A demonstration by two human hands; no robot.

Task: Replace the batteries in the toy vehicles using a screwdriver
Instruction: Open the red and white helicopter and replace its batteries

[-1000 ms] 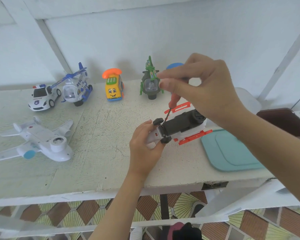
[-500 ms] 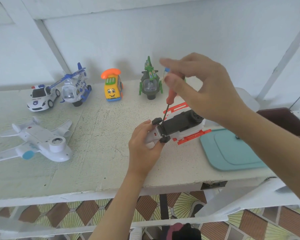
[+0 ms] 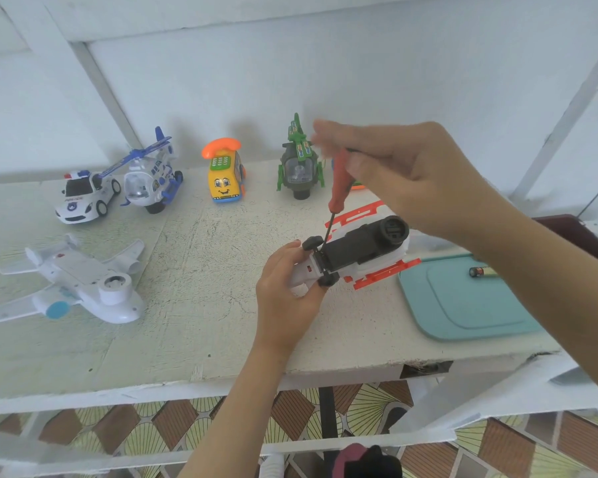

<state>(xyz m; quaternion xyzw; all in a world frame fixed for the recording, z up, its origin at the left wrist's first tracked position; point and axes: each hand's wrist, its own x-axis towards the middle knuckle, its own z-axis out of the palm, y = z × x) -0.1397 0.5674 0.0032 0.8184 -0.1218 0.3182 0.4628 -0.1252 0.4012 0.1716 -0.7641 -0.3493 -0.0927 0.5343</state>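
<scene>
Currently the left hand (image 3: 287, 298) grips one end of an upturned white-and-red toy vehicle (image 3: 359, 251) at the worktop (image 3: 204, 288), near its front edge. The right hand (image 3: 418, 181) pinches the red handle of the screwdriver (image 3: 339, 188); its fingertips are blurred. The screwdriver's tip meets the vehicle's black underside beside a wheel. One battery (image 3: 482, 271) lies on the teal tray (image 3: 463, 305), right.

Glossy plastic toy plane (image 3: 83, 284), rough cracked painted tabletop (image 3: 194, 288), matt teal tray (image 3: 463, 305), red plastic screwdriver (image 3: 339, 188) handle
</scene>
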